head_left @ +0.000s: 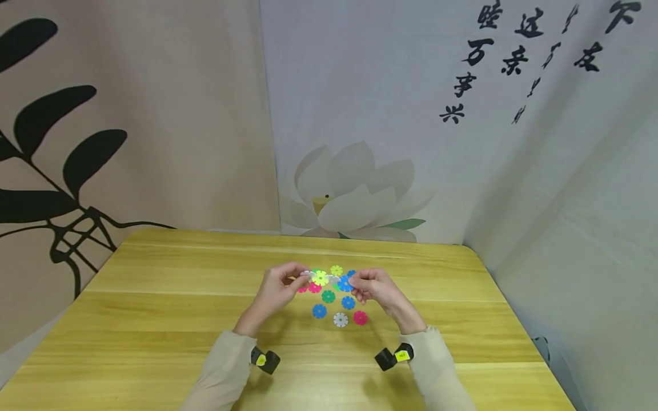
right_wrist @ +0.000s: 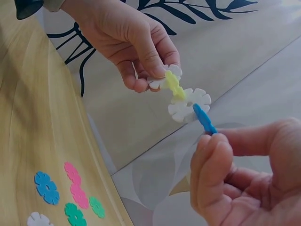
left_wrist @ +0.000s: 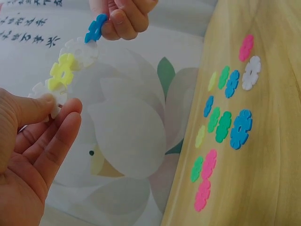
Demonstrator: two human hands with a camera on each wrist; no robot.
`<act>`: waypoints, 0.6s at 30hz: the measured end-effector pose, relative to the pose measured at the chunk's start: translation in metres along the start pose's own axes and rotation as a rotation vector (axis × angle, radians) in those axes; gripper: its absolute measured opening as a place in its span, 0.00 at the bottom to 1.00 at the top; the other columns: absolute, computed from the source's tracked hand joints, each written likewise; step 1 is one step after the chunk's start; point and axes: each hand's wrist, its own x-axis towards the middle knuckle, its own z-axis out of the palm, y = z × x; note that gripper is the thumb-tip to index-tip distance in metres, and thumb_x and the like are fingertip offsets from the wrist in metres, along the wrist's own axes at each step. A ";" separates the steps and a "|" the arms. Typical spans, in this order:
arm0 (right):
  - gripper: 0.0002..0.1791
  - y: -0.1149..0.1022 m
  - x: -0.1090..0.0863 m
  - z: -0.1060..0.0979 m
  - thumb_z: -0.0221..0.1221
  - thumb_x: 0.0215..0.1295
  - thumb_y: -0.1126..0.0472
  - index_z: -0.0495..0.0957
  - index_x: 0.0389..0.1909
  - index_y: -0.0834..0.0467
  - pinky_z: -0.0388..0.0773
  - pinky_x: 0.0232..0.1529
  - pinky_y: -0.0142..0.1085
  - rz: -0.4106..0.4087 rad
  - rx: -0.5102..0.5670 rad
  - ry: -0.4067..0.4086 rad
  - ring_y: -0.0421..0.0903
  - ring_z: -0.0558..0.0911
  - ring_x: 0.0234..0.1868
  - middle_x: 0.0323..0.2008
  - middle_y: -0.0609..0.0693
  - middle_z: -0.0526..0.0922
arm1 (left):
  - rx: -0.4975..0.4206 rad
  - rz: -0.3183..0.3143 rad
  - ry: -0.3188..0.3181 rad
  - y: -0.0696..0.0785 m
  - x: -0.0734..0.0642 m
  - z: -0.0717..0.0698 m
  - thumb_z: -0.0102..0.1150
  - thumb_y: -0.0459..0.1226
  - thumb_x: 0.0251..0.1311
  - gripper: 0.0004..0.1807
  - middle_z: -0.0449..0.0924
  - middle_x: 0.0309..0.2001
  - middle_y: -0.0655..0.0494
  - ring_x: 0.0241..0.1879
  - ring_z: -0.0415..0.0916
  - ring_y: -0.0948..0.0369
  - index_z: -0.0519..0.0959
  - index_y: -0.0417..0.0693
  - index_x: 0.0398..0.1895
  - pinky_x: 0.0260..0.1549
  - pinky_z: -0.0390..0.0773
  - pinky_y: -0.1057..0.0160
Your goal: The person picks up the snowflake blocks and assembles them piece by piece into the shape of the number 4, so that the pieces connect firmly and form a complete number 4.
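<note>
A pale backcloth [head_left: 205, 125] with a painted flower [head_left: 354, 200] hangs behind the wooden table [head_left: 154, 337]. In the head view, from where I stand, a person's left grip [head_left: 275, 288] and right grip [head_left: 380, 288] hold a short chain [head_left: 320, 278] of notched discs between them, above the table. Loose discs [head_left: 340, 319] lie on the wood below.

The left wrist view lays the chain out in order: an end white disc [left_wrist: 60, 95] pinched by the left thumb and fingers, a yellow disc [left_wrist: 62, 73], a second white disc [left_wrist: 82, 52], then a blue disc [left_wrist: 95, 27] in the right grip. Pink, green, blue, yellow and white ones lie apart from it on the table, so by my reckoning plenty remains unjoined.

The right wrist view shows the right thumb and fingers pinching the blue disc edge-on, its far end meeting the second white disc's rim. The white-yellow-white joins look made; whether the blue one is fully seated, I can't tell. That join seems the step in hand.
</note>
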 end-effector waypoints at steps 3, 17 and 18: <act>0.09 0.000 0.000 0.003 0.53 0.66 0.66 0.75 0.27 0.65 0.72 0.20 0.25 -0.012 0.021 0.000 0.39 0.72 0.19 0.20 0.49 0.75 | 0.013 -0.010 -0.006 0.014 -0.001 -0.001 0.57 0.21 0.56 0.02 0.81 0.27 0.37 0.26 0.79 0.42 0.78 0.28 0.32 0.24 0.83 0.58; 0.08 -0.005 0.003 0.034 0.57 0.64 0.67 0.75 0.24 0.64 0.72 0.17 0.24 0.017 0.173 0.379 0.37 0.71 0.15 0.16 0.47 0.72 | 0.042 0.080 0.078 0.025 -0.001 0.003 0.59 0.19 0.52 0.02 0.81 0.26 0.39 0.25 0.80 0.47 0.79 0.28 0.30 0.25 0.84 0.64; 0.09 -0.004 0.003 0.034 0.57 0.64 0.67 0.75 0.24 0.64 0.73 0.18 0.24 0.006 0.205 0.397 0.37 0.71 0.15 0.16 0.47 0.73 | 0.049 0.089 0.087 0.025 -0.001 0.004 0.59 0.19 0.52 0.02 0.81 0.26 0.39 0.25 0.80 0.48 0.79 0.28 0.30 0.25 0.84 0.63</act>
